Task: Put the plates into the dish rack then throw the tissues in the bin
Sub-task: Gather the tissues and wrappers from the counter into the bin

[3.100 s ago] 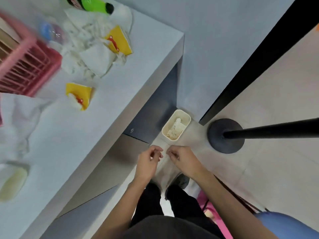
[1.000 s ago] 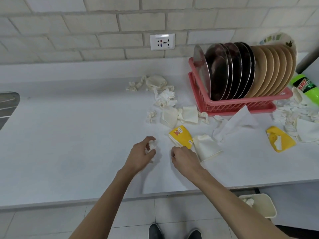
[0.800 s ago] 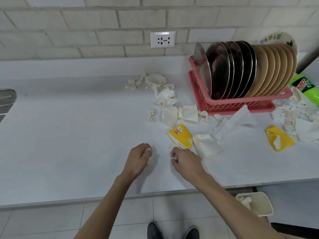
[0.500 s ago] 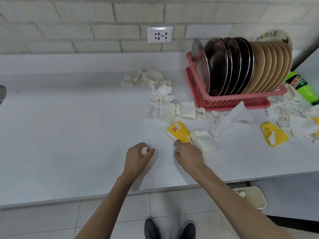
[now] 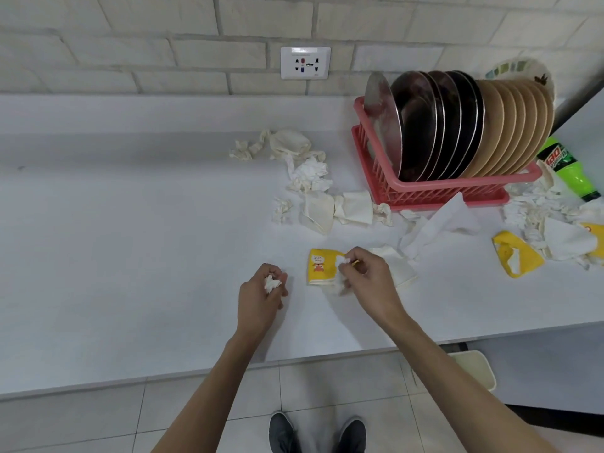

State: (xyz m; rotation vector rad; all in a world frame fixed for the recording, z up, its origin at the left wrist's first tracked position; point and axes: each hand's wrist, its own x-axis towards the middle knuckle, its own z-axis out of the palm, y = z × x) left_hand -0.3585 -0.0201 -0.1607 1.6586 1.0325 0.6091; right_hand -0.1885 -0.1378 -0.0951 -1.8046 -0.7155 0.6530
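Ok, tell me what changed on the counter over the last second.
The left hand closed round a small crumpled tissue and now grips it. The right hand moved forward to the yellow packet, pinching a second tissue over it. The plates, dish rack and scattered tissues stayed put.

Bin mostly hidden under the counter edge.
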